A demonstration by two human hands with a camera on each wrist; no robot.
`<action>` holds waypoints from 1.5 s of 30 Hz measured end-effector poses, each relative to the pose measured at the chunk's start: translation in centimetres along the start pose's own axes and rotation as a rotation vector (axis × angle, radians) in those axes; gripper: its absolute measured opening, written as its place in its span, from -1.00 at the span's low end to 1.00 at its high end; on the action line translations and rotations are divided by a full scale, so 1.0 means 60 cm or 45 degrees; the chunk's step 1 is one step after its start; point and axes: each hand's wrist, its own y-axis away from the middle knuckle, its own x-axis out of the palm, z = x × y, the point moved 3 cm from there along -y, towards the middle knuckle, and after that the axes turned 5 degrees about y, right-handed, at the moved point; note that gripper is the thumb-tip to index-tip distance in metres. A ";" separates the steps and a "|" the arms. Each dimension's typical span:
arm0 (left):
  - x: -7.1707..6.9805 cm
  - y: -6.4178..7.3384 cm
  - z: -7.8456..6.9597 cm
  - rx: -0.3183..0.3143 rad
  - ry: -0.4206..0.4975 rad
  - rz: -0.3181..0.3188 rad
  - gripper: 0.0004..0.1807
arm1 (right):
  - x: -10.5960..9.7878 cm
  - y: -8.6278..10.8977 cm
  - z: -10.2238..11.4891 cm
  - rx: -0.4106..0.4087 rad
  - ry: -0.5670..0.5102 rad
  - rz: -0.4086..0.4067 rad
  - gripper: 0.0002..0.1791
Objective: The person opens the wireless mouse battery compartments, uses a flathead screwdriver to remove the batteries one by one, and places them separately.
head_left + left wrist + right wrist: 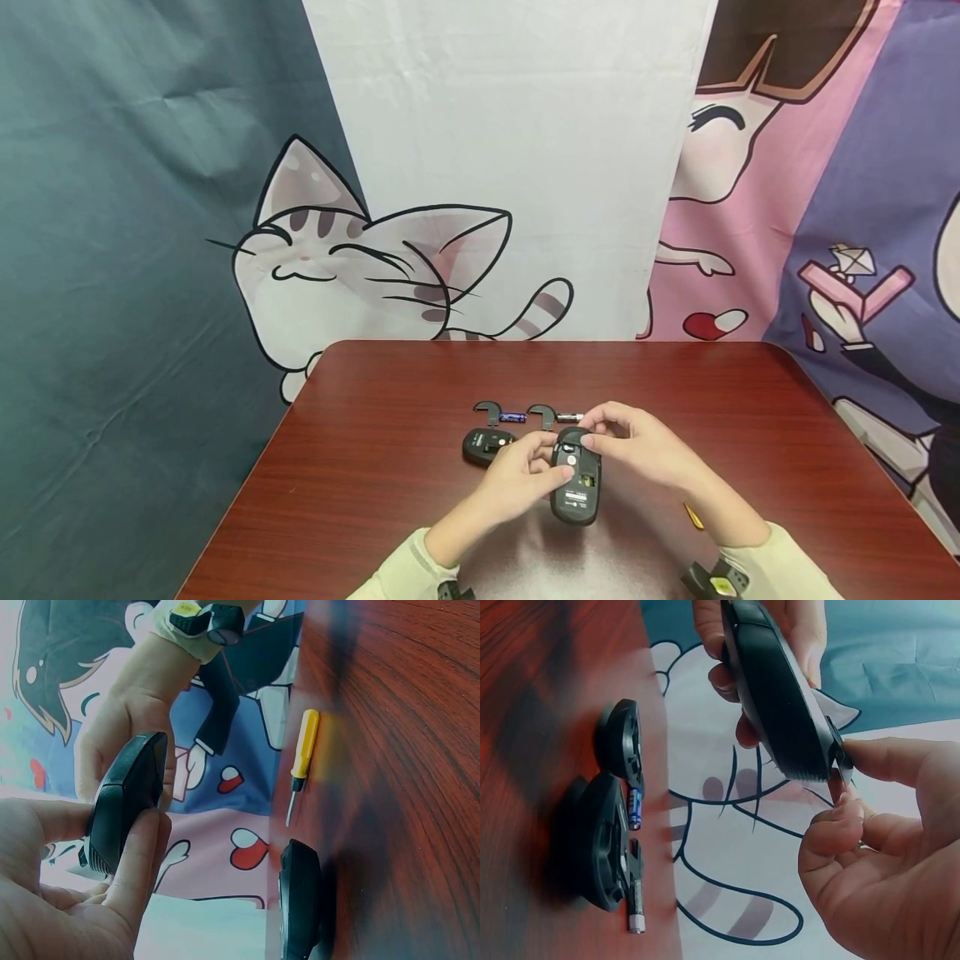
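My left hand [516, 482] grips a black computer mouse [576, 505] above the table, its labelled underside facing me and a small opening showing. At its far end my right hand [651, 448] pinches a dark cover piece [841, 751] between thumb and fingers; the right wrist view shows this piece tilted out from the mouse's end. Another black mouse [477, 447] lies underside up behind my left hand. The right wrist view shows two mice on the table, the nearer one [604, 844] largely hidden in the head view.
Two hook-shaped black covers [487, 410] lie behind the mice, with a blue battery [513, 417] beside one and a silver battery [570, 417] beside the other. A yellow-handled screwdriver [304, 746] lies under my right forearm. A printed cloth [525, 167] hangs behind the table [360, 467].
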 end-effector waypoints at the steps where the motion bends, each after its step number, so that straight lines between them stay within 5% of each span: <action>1: 0.000 0.000 0.001 -0.001 -0.004 -0.001 -0.45 | 0.000 -0.001 0.000 0.016 -0.007 0.006 -0.82; 18: -0.003 0.004 0.002 -0.006 -0.015 -0.014 -0.48 | -0.017 0.000 0.008 -0.001 0.043 0.130 -0.75; 27: -0.007 0.007 0.008 -0.005 -0.018 -0.026 -0.47 | -0.029 0.003 -0.010 0.099 -0.058 0.178 -0.72; 37: -0.015 0.011 0.019 -0.017 -0.038 -0.018 -0.47 | -0.040 -0.009 -0.051 0.212 -0.126 0.082 -0.67; 45: -0.013 0.017 0.029 -0.036 -0.059 0.004 -0.48 | -0.042 -0.031 -0.092 0.211 -0.016 -0.005 -0.73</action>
